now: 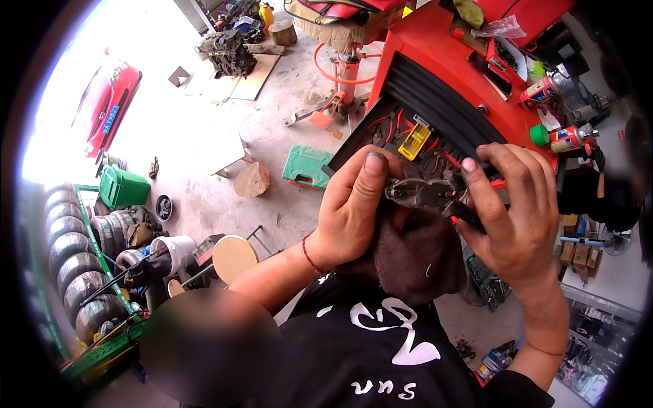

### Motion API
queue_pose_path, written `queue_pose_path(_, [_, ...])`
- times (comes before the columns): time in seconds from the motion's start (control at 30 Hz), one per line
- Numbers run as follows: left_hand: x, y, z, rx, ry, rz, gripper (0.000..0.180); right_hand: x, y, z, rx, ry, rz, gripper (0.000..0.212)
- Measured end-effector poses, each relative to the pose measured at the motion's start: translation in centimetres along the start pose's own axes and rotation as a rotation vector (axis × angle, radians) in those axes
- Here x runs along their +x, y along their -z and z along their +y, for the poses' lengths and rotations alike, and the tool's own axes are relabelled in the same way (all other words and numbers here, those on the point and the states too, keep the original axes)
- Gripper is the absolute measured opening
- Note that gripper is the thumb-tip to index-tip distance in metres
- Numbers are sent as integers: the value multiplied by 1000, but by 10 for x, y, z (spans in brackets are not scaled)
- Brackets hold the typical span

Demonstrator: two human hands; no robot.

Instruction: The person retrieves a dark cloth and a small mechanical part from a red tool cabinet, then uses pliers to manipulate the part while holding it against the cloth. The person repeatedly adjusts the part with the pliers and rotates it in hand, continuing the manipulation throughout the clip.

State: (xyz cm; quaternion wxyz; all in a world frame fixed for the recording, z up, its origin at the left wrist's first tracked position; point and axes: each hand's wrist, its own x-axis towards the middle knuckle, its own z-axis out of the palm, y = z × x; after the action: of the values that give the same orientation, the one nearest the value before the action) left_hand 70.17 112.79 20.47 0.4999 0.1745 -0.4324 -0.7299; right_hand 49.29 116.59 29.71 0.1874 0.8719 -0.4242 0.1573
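Pliers (423, 193) with a worn metal head and dark handles lie across between my two hands, above the open drawer's near side. My left hand (354, 211) is closed at the head end, thumb pointing up, its other fingers mostly hidden behind. At the handle end, my right hand (517, 211) curls around, its thumb and fingertips around the dark grips; a small red tip shows there. Dark brown fabric (418, 258) bulges just below the pliers; whether it is a rag or clothing I cannot tell.
Ahead is a red tool cabinet (435, 51) with an open drawer holding several pliers and a yellow case (415, 141). Spray cans (568, 139) stand on its right. A green case (307, 165), a wood stump (252, 180), a round stool (235, 258) and racked tyres (78, 268) are leftward.
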Motion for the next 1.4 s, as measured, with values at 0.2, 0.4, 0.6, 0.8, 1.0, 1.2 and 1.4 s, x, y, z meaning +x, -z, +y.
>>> queue_pose_path(0.2, [-2, 2, -1, -3, 23, 13, 39, 3, 9, -1, 22, -17, -42, 53])
queue_pose_path(0.4, [0, -5, -3, 125, -3, 99, 43, -5, 1, 2, 20, 2, -26, 52])
queue_pose_path(0.6, [3, -6, -2, 159, 28, 169, 44, -1, 7, -1, -9, -64, -87, 79])
queue_pose_path(0.8, [8, -9, -10, 156, -13, 231, 43, 2, 3, -7, -40, -117, -84, 70])
queue_pose_path(1.0, [11, -8, -13, 183, -11, 319, 41, 2, -6, -7, 4, -152, -114, 78])
queue_pose_path(1.2, [21, -1, -30, 175, -37, 369, 38, 3, -23, -2, 60, -164, -119, 69])
queue_pose_path(1.4, [24, 15, -45, 206, -41, 351, 37, -6, -47, -1, 122, -173, -113, 64])
